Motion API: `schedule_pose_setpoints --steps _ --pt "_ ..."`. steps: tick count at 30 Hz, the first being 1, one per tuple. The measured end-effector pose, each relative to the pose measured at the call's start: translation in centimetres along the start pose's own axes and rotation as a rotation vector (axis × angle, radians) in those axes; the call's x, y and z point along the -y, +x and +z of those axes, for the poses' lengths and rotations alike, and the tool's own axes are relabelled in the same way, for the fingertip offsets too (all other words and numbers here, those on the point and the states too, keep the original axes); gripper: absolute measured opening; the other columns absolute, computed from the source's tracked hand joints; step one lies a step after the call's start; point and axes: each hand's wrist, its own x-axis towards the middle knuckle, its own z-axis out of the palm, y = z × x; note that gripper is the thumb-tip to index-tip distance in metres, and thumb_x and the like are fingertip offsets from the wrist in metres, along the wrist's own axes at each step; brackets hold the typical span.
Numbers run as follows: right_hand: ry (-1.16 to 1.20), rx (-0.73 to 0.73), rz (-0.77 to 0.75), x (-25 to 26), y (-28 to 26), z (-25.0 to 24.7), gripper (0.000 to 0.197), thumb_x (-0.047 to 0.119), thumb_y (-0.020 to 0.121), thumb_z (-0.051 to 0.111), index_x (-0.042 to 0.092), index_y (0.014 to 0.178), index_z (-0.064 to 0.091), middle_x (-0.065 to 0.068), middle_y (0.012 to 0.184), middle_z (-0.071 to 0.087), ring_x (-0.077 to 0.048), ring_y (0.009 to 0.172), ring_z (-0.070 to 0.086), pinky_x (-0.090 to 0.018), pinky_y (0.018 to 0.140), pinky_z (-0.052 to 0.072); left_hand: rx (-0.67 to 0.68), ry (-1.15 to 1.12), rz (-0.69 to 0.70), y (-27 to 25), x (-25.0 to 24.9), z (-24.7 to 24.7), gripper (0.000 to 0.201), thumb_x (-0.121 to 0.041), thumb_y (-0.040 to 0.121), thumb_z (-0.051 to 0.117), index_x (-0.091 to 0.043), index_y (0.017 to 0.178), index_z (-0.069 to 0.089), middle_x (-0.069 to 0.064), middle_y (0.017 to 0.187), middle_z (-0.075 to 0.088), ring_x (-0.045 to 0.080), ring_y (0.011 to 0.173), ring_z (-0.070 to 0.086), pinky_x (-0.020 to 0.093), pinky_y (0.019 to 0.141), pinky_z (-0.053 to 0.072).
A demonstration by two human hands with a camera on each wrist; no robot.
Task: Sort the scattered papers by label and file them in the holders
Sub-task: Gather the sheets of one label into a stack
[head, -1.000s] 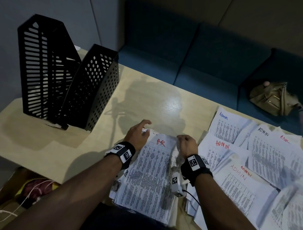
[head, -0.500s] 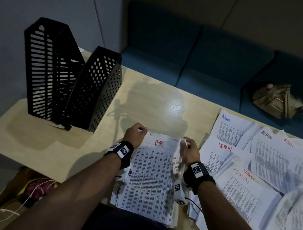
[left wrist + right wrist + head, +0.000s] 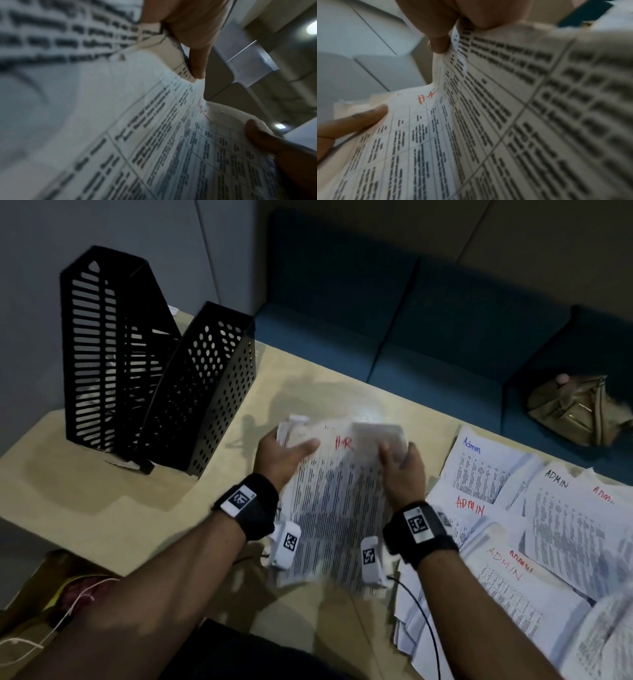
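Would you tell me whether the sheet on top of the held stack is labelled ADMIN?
No: the HR stack gripped by the left hand and right hand shows "HR" in red.

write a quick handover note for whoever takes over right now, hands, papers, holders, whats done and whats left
Left hand: grips the left edge of the HR stack.
Right hand: grips its right edge, near the top.
The stack is held over the table, in front of you.
Admin papers lie spread on the right.
Two black holders stand at the far left; whether they hold anything is hard to tell.
Done: HR sheets gathered.
Left: file HR in a holder, then gather and file the Admin sheets.
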Motion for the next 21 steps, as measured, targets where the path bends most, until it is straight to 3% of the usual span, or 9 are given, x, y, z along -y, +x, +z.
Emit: schedule_pose_setpoints --steps 2,3,5,7,10,12,16,19,21 --pt "0.12 -0.07 -0.172 3.2 0.1 -1.4 0.04 0.04 0.092 0.056 0.008 0.114 0.05 -0.005 0.102 0.06 -0.022 0.091 0.059 -0.04 0.08 0.052 -0.001 -0.071 0.147 -0.3 -3.8 -0.2 0.033 -0.014 0.076 0.079 -0.033 0.094 0.059 -0.026 0.089 0.058 -0.01 0.079 0.059 0.003 0.066 0.046" --pt "0.197 -0.084 -0.251 4.9 -0.3 -2.1 0.029 0.038 0.092 0.057 0.014 0.107 0.051 -0.003 0.093 0.062 -0.021 0.082 0.061 -0.04 0.072 0.054 -0.012 -0.083 0.228 -0.5 -5.3 -0.4 0.03 -0.015 0.075 0.08 -0.032 0.091 0.061 -0.024 0.087 0.063 -0.011 0.077 0.063 0.008 0.067 0.051" --pt "0.355 -0.082 -0.374 6.6 -1.0 -3.3 0.012 0.03 0.093 0.057 0.025 0.101 0.05 0.005 0.087 0.061 -0.012 0.075 0.061 -0.032 0.062 0.054 -0.028 -0.109 0.36 -1.0 -7.0 -0.8 0.026 -0.017 0.075 0.08 -0.021 0.096 0.067 -0.016 0.088 0.071 0.0 0.082 0.068 0.021 0.073 0.057" --pt "0.436 -0.084 -0.439 6.6 -2.0 -3.7 0.012 0.025 0.095 0.053 0.019 0.105 0.05 0.012 0.087 0.059 -0.005 0.075 0.058 -0.025 0.06 0.05 -0.032 -0.165 0.401 -1.7 -7.0 -1.1 0.03 -0.017 0.074 0.08 -0.011 0.101 0.066 -0.011 0.09 0.071 0.002 0.082 0.069 0.018 0.067 0.055" --pt "0.395 -0.103 -0.365 3.6 -2.4 -2.6 0.041 0.03 0.094 0.055 -0.006 0.113 0.05 0.013 0.091 0.059 0.011 0.081 0.056 -0.012 0.072 0.047 0.02 -0.241 0.352 -2.4 -4.0 -1.2 0.039 -0.01 0.074 0.077 0.0 0.109 0.059 0.0 0.102 0.07 0.005 0.091 0.067 0.014 0.072 0.052" --pt "0.408 -0.068 -0.272 1.6 -2.7 -1.6 0.062 0.051 0.083 0.061 0.001 0.119 0.053 -0.005 0.101 0.064 -0.004 0.089 0.061 -0.026 0.077 0.053 0.036 -0.225 0.303 -2.9 -2.3 -0.9 0.046 -0.011 0.075 0.077 -0.005 0.116 0.057 0.004 0.115 0.065 0.007 0.101 0.064 0.012 0.078 0.05" --pt "0.257 -0.009 -0.187 0.0 -2.7 -0.5 0.054 0.056 0.067 0.069 0.015 0.101 0.062 -0.003 0.09 0.068 -0.022 0.085 0.064 -0.037 0.073 0.056 -0.016 -0.286 0.101 -3.6 -1.1 -0.2 0.039 -0.01 0.084 0.071 -0.026 0.107 0.044 -0.023 0.098 0.05 0.003 0.087 0.052 0.004 0.063 0.043" --pt "0.262 -0.052 -0.195 0.4 -2.4 -0.1 0.056 0.051 0.065 0.071 0.008 0.1 0.065 -0.003 0.088 0.068 -0.023 0.084 0.065 -0.034 0.071 0.056 0.033 -0.298 0.112 -4.2 -0.8 0.2 0.023 -0.021 0.085 0.071 -0.026 0.104 0.06 -0.026 0.098 0.065 0.005 0.091 0.063 0.016 0.08 0.046" --pt "0.298 -0.062 -0.228 0.7 -2.6 0.0 0.062 0.054 0.065 0.068 0.006 0.104 0.066 -0.001 0.087 0.068 -0.014 0.08 0.064 -0.028 0.069 0.055 0.025 -0.371 0.082 -4.3 -0.4 0.1 0.035 -0.011 0.087 0.067 -0.031 0.109 0.047 -0.032 0.099 0.053 -0.005 0.088 0.054 0.01 0.081 0.041"
